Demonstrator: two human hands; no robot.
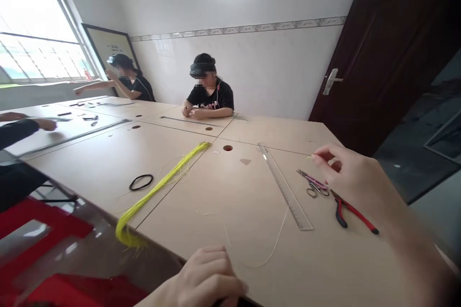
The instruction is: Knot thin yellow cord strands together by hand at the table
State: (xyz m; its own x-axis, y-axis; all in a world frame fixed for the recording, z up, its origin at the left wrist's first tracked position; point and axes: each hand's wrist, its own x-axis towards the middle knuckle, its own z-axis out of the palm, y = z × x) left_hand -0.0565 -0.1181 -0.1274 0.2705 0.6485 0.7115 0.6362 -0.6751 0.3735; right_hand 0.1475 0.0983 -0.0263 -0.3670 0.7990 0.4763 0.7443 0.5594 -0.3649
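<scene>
My right hand (345,168) is raised over the right side of the table, thumb and forefinger pinched on a short bit of pale yellow thread (309,157). Below it lie small scissors (312,184), tweezers with a purple part (317,181) and red-and-black pliers (355,212). My left hand (212,276) is closed at the near table edge; whatever it grips is hidden under the fingers. A loose pale thread (275,247) curves over the table between that hand and a clear ruler (284,187).
A bundle of yellow threads (162,184) hangs over the near table edge, beside a black loop (141,182). A cable hole (227,148) pierces the tabletop. Co-workers (209,88) sit across and to the left. Red stools (39,230) stand at lower left.
</scene>
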